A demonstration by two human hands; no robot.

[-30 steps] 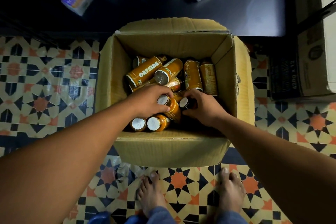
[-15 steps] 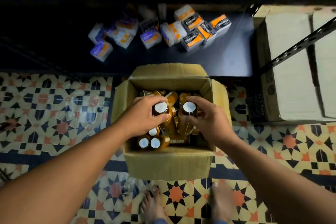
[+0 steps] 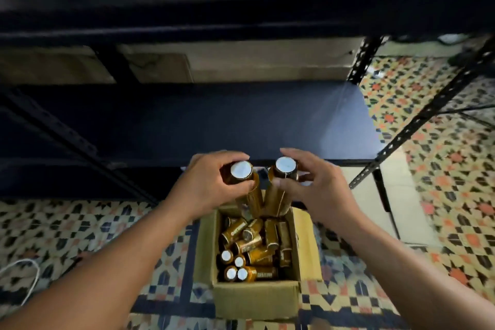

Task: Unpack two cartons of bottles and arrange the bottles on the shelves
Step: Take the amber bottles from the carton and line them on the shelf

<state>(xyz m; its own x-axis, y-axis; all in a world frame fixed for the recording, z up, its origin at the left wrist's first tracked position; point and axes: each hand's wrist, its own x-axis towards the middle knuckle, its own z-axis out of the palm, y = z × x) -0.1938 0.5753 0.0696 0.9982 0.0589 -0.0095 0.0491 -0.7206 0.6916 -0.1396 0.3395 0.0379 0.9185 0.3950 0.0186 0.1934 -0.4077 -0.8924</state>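
- The left hand (image 3: pixel 209 185) grips one brown bottle (image 3: pixel 241 171) just below its pale cap, fingers curled round the neck. The right hand (image 3: pixel 318 190) pinches a second bottle (image 3: pixel 286 165) the same way.
- Both bottles hang upright, side by side but apart, above the far end of the open carton (image 3: pixel 257 300), just short of the front edge of the dark shelf (image 3: pixel 214 120).
- To do it well, I judge each bottle should go over that edge in turn and be set down on its base near the back corner. Release should come only once it stands steady, so rows can fill forward.
- A grip this high lets the body swing, so a slow carry is safer.
- More bottles (image 3: pixel 251 248) lie jumbled in the carton. One shows white lettering that seems to read OATSIDE, though it is blurred.
- Nothing can be read on the two held bottles.
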